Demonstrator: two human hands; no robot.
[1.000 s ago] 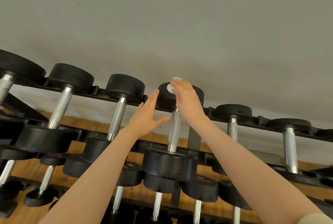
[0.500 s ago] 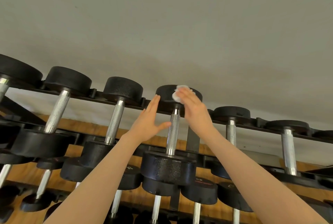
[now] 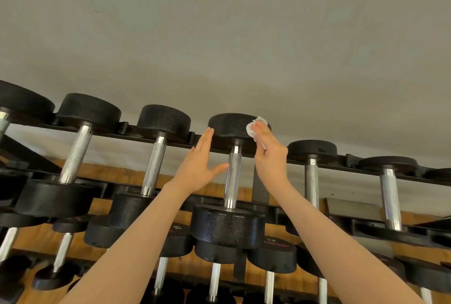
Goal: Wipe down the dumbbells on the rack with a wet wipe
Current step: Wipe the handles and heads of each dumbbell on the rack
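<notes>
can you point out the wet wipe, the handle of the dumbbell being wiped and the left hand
wet wipe (image 3: 251, 128), head view, on the white wad showing above the fingers
dumbbell handle (image 3: 232, 179), head view, on the knurled middle of the bar
left hand (image 3: 198, 169), head view, on the back of the hand

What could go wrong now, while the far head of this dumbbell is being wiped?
1. The right hand pushes the wipe sideways on the far head; the dumbbell may roll in the rack, as the left hand braces it only with flat fingers.
2. The wipe is bunched small, so parts of the head may stay unwiped.
</notes>
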